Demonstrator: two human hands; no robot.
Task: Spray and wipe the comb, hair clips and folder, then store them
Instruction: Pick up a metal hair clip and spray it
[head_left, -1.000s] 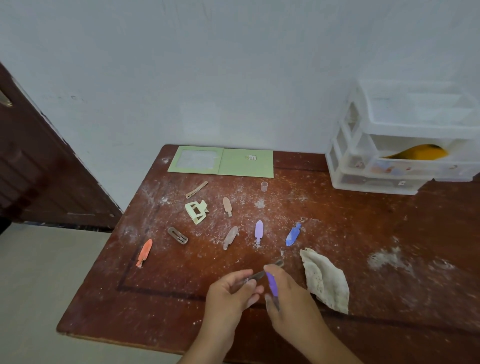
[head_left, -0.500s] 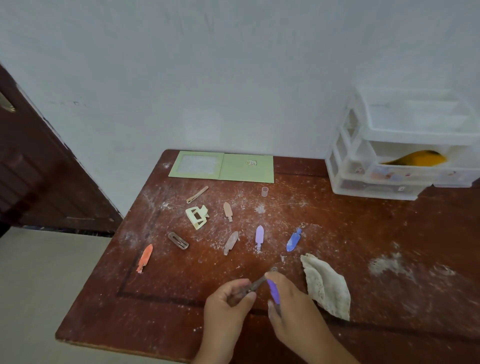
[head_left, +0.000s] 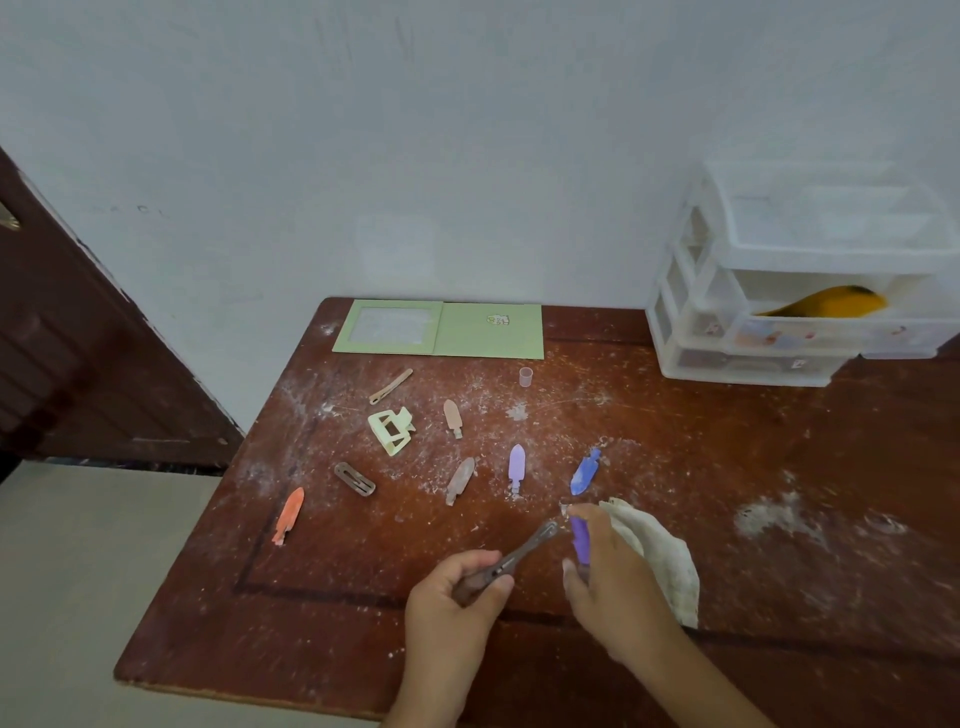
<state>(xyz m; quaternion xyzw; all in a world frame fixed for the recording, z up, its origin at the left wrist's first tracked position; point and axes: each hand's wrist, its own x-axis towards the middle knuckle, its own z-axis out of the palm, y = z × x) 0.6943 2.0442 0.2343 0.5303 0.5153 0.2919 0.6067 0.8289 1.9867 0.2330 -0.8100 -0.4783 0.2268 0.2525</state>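
At the near edge of the table (head_left: 779, 519), the left hand (head_left: 457, 597) pinches a brown hair clip (head_left: 511, 558), while the right hand (head_left: 618, 587) curls round a small purple sprayer (head_left: 580, 540), just beside the cloth (head_left: 660, 556). The thin clip could slip from that grip, or spray miss it. It looks slim, dark and dusty; 8 more clips lie scattered beyond.
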